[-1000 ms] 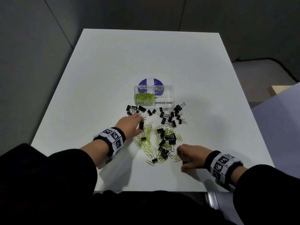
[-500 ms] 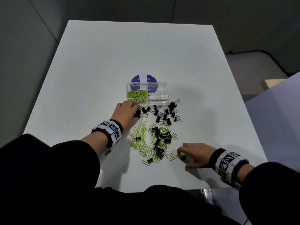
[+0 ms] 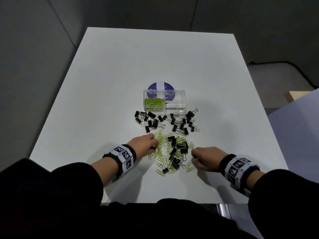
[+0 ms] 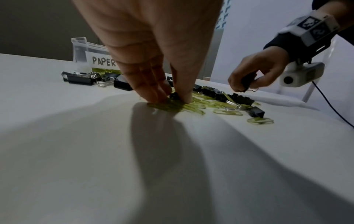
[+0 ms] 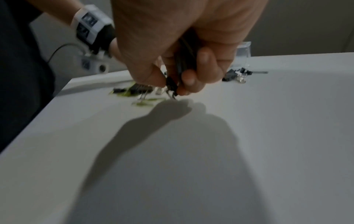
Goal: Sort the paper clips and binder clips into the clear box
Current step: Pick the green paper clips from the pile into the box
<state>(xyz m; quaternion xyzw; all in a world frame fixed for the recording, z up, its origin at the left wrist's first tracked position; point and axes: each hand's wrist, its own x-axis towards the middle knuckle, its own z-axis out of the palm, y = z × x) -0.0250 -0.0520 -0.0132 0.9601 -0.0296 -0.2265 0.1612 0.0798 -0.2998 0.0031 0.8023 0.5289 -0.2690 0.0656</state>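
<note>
Sitting mid-desk (image 3: 120,66), the clear box (image 3: 164,100) holds green paper clips (image 3: 154,106) in its left compartment. Just before it we see loose binder clips (image 3: 179,125). Our left hand (image 3: 144,143) pinches one there; our right hand (image 3: 208,156) grips another binder clip (image 5: 171,86).

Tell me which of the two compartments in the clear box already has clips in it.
The left one, labelled PAPER CLIPS: it holds a heap of green paper clips. The right compartment of the clear box, labelled BINDER CLIPS, looks empty.
</note>
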